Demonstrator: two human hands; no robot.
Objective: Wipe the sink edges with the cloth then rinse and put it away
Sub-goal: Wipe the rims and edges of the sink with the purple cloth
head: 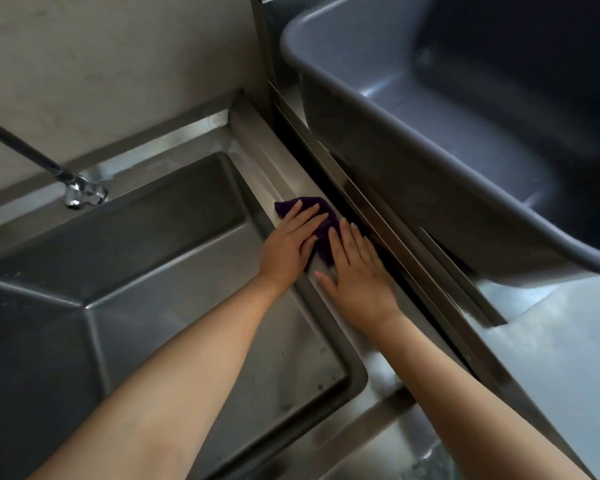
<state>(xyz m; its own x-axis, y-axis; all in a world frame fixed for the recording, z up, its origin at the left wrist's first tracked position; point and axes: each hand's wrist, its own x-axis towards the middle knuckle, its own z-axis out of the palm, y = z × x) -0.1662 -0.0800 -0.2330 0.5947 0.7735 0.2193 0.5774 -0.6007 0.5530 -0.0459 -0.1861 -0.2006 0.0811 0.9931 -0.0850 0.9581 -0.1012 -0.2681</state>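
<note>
Both hands press flat on a purple cloth (321,226) lying on the sink's right edge (257,161). The left hand (290,242) and right hand (355,271) have fingers extended, close together, not curled around it (the cloth's far corner seems to overhang the dark gap beside the grey tub (430,174)).

You see a small, crumpled dark purple cloth (321,225) lying flat on the shiny steel sink's right edge (257,154).
</note>
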